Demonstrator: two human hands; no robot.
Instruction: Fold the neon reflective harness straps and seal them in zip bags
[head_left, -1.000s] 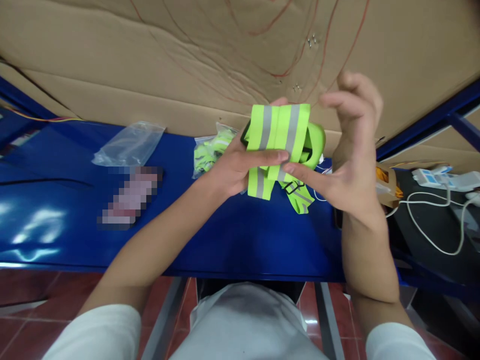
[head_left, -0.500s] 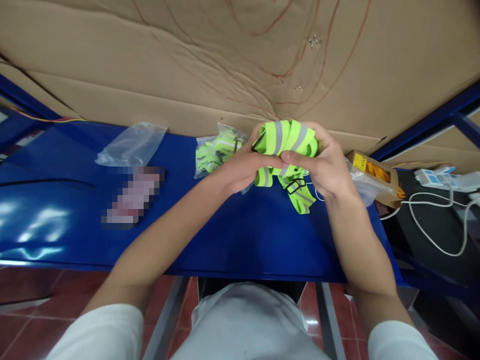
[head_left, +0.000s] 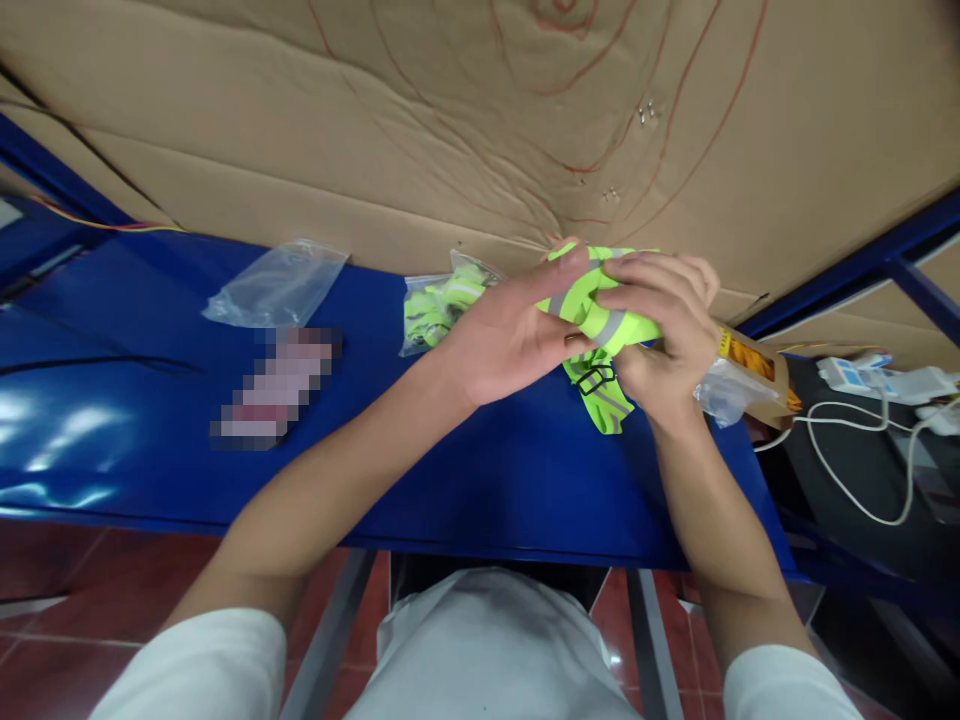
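A neon-yellow reflective strap (head_left: 611,325) with grey stripes is bundled between my two hands above the blue table. My left hand (head_left: 517,325) closes on the bundle's left side, its thumb across the top. On the right side, my right hand (head_left: 667,320) wraps its fingers over the folds. Below the hands hangs a loose end of the strap with a black buckle (head_left: 595,379). Left of my hands, a clear bag (head_left: 431,312) holds similar yellow straps; my left hand and wrist cover part of it.
A clear plastic bag (head_left: 277,285) and a pixelated pinkish object (head_left: 277,388) lie on the blue table (head_left: 480,490). At right are a cardboard box (head_left: 776,375) with orange contents, crumpled plastic (head_left: 724,395), and a white power strip (head_left: 855,378) with cables. Cardboard (head_left: 300,130) stands behind.
The strap bundle has turned and moved slightly right. My right hand's fingers now lie over its near side, where the thumb was; my left palm faces it more openly.
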